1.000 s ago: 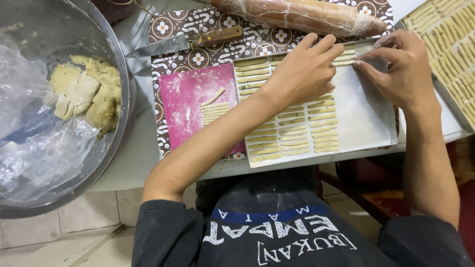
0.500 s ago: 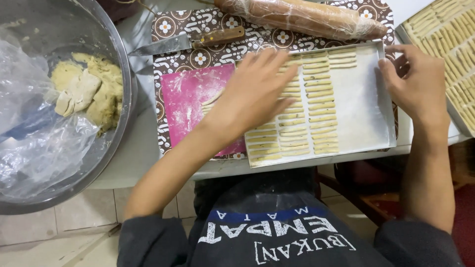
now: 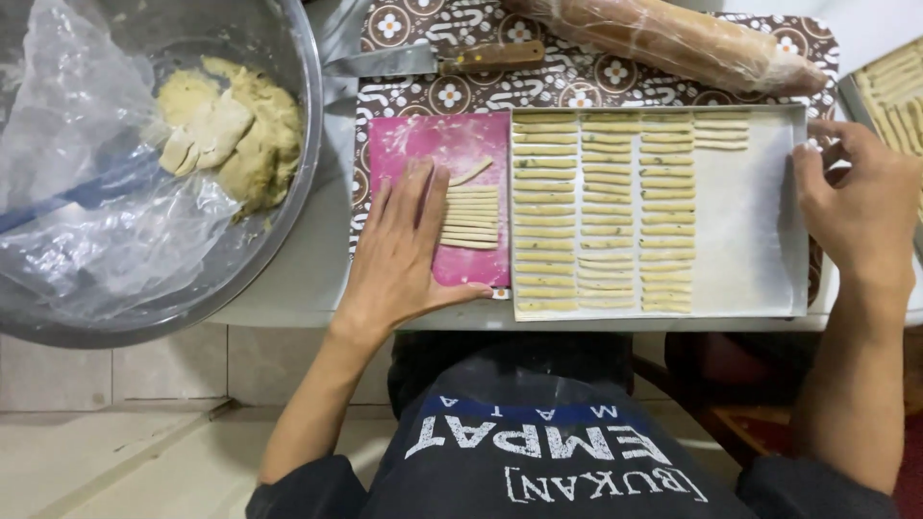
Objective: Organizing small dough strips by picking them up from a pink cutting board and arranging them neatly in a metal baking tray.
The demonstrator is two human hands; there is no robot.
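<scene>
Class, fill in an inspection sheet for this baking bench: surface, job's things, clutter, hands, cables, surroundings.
Surface: patterned brown mat on a pale table.
Job's things: pink cutting board with a small stack of dough strips; lined baking tray holding three full columns of strips and a started fourth.
Clutter: wrapped rolling pin, knife, metal bowl with dough lump and plastic bag.
Hands: left hand flat on the board beside the strips; right hand at the tray's right edge.
Cables: nothing seen.
Surroundings: second tray of strips at right; tiled floor below.
</scene>
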